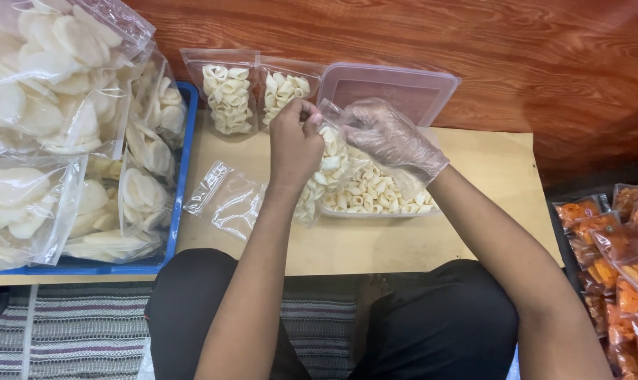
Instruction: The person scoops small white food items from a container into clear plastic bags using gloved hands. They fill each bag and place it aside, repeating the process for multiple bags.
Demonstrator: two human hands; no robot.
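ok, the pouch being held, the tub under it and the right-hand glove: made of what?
Pouch: thin clear plastic film, glossy, with glare and creases; snacks show through.
Tub: looks like stiffer translucent plastic, milky and frosted; its lid looks the same.
Glove on the right hand: loose, wrinkled clear film, probably thin plastic.

Two filled clear pouches (252,95) against wall; empty pouches (224,197) on table; orange-snack packets (614,267) right.

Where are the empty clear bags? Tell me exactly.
In the head view, the empty clear bags lie flat on the wooden board, just left of the left hand's forearm and right of the blue tray.
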